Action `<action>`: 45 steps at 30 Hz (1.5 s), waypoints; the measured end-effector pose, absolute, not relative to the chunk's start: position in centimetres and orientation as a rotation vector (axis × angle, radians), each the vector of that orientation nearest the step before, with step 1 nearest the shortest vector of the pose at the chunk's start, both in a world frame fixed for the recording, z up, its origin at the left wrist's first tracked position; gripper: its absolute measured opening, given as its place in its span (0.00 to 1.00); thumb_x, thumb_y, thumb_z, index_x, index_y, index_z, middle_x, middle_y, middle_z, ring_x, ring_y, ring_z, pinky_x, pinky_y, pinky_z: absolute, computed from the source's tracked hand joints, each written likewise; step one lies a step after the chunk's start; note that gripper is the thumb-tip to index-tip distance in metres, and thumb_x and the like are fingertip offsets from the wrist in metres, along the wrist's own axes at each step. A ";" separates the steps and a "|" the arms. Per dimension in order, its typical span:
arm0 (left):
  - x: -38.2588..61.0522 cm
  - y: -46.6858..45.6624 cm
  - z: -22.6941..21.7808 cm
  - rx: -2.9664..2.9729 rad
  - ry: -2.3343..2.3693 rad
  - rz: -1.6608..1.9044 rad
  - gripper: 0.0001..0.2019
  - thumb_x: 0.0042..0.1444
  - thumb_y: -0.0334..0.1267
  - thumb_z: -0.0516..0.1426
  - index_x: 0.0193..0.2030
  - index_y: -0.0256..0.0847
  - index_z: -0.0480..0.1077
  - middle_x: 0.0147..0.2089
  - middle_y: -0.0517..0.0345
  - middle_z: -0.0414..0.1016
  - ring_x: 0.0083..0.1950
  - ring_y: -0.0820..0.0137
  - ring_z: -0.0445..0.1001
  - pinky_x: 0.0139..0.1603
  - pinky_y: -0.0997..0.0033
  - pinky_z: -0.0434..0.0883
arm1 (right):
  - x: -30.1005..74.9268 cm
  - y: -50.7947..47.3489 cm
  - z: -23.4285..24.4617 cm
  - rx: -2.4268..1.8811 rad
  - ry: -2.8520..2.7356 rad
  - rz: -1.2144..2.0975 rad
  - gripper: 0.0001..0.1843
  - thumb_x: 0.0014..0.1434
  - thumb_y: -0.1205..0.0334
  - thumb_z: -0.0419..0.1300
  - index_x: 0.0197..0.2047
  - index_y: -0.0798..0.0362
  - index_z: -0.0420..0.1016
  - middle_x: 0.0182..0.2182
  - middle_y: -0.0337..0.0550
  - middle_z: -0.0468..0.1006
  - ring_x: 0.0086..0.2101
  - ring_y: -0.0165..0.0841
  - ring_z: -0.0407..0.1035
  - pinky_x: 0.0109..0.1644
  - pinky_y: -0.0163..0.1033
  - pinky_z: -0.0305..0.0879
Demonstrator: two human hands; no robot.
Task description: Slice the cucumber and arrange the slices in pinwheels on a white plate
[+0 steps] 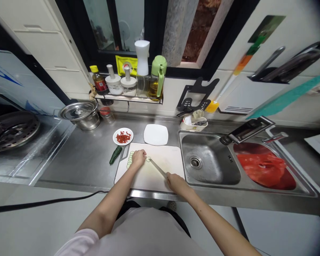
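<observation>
Kitchen knife (pixel 158 168) lies diagonally over the white cutting board (pixel 160 183), its tip pointing forward and left, its long axis running back rightward to the handle, which the right hand (pixel 177 184) grips with fingers wrapped round. One cucumber slice (pixel 148 159) sits at the tip. Beside it is the left hand (pixel 139 158), fingers curled; whether they pinch anything, I cannot tell. Left of the board, a dark green cucumber piece (pixel 115 155) slants forward and right.
</observation>
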State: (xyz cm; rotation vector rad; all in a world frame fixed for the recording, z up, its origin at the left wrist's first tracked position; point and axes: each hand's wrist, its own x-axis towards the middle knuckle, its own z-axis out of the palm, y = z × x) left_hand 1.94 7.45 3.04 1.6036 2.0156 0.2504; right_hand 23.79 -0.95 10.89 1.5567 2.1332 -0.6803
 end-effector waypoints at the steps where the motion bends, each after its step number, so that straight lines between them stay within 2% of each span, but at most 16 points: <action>1: 1.9 7.4 3.0 1.605 2.010 0.252 0.06 0.52 0.35 0.59 0.38 0.45 0.74 0.41 0.55 0.78 0.48 0.63 0.71 0.43 0.70 0.64 | 23.8 -0.8 10.9 1.556 2.133 -0.683 0.14 0.64 0.65 0.46 0.48 0.55 0.67 0.41 0.55 0.77 0.42 0.40 0.72 0.39 0.38 0.60; 19: 1.9 7.7 3.3 1.552 2.008 0.240 0.06 0.53 0.35 0.58 0.38 0.45 0.75 0.41 0.57 0.79 0.47 0.67 0.72 0.44 0.72 0.64 | 23.0 0.1 10.9 1.535 2.164 -0.678 0.15 0.62 0.68 0.45 0.48 0.58 0.68 0.41 0.58 0.76 0.43 0.42 0.72 0.40 0.40 0.62; 31: 1.9 7.6 3.4 1.569 2.024 0.216 0.07 0.53 0.36 0.58 0.39 0.46 0.74 0.42 0.57 0.79 0.48 0.65 0.72 0.45 0.70 0.64 | 23.3 -0.3 10.4 1.538 2.155 -0.671 0.16 0.62 0.68 0.44 0.49 0.58 0.68 0.42 0.58 0.76 0.43 0.43 0.72 0.41 0.42 0.63; 35: 2.1 7.2 3.7 1.622 2.029 0.175 0.08 0.53 0.39 0.59 0.40 0.45 0.74 0.43 0.54 0.78 0.50 0.63 0.71 0.47 0.68 0.63 | 23.8 -0.7 10.4 1.534 2.144 -0.677 0.16 0.63 0.67 0.43 0.49 0.57 0.68 0.42 0.58 0.76 0.43 0.43 0.72 0.40 0.41 0.63; 39: 2.6 6.5 3.8 1.667 2.043 0.108 0.12 0.49 0.45 0.62 0.40 0.44 0.73 0.47 0.51 0.75 0.53 0.59 0.69 0.50 0.65 0.62 | 24.2 -0.9 10.2 1.531 2.152 -0.663 0.16 0.63 0.65 0.44 0.48 0.57 0.68 0.42 0.57 0.77 0.43 0.43 0.73 0.39 0.41 0.62; 45: 3.1 6.0 4.0 1.640 2.032 0.163 0.10 0.49 0.38 0.61 0.39 0.43 0.73 0.47 0.52 0.74 0.51 0.63 0.70 0.49 0.68 0.63 | 24.0 -0.8 10.4 1.537 2.138 -0.679 0.15 0.63 0.65 0.44 0.48 0.56 0.68 0.42 0.56 0.77 0.43 0.43 0.73 0.39 0.40 0.62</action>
